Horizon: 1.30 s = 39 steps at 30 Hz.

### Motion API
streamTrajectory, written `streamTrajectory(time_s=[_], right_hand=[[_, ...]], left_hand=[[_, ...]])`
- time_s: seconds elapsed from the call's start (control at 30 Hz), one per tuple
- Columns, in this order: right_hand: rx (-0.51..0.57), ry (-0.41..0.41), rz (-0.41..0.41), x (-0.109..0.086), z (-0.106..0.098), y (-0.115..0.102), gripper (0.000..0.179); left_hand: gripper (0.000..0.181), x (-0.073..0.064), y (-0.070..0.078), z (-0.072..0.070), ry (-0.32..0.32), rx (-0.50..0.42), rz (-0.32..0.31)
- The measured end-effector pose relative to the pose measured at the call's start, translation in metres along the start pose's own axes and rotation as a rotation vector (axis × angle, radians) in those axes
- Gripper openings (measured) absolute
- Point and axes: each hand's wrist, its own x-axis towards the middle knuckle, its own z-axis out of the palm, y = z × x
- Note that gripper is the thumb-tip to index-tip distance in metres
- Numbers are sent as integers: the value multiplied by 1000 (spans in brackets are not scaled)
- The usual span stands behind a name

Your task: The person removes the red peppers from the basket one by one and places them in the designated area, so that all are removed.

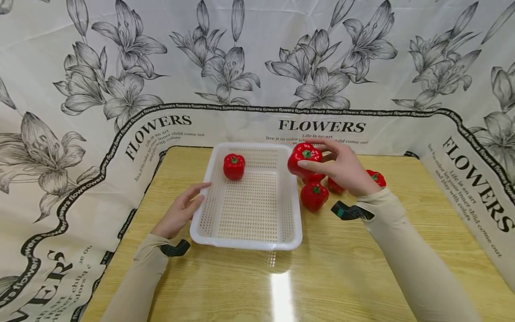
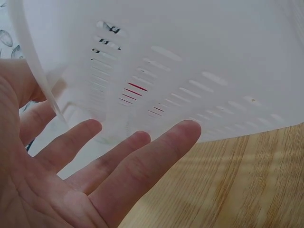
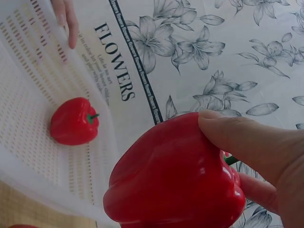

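My right hand (image 1: pixel 342 167) grips a red bell pepper (image 1: pixel 303 156), held up over the right rim of a white perforated plastic basket (image 1: pixel 295 223). In the right wrist view the thumb lies on that pepper's skin near its green stem. Another red bell pepper (image 1: pixel 234 167) sits inside the basket at the far left. At the basket's left side is my left hand (image 1: pixel 181 212), its fingers spread and loosely extended along the outer wall. In the left wrist view some fingers (image 2: pixel 137 175) lie below the slotted wall, and one digit reaches the rim.
Several more red bell peppers, one in front (image 1: pixel 314 197) and one farther right (image 1: pixel 376 177), lie on the wooden table (image 1: pixel 342 268) right of the basket, partly hidden by my right hand. A flower-printed cloth (image 1: pixel 257 94) rises behind and along both sides of the table.
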Motion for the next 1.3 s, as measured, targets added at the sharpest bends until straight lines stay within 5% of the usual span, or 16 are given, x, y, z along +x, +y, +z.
streamTrajectory(time_s=[0.5, 0.87, 1.3], right_hand=[[-90, 177, 136, -51, -37, 68, 75], [-155, 236, 186, -71, -28, 115, 77], [-125, 212, 233, -77, -12, 145, 78]], left_hand=[[50, -1, 0, 1, 7, 34, -3], [50, 1, 0, 1, 17, 32, -19], [49, 0, 0, 1, 18, 39, -19]])
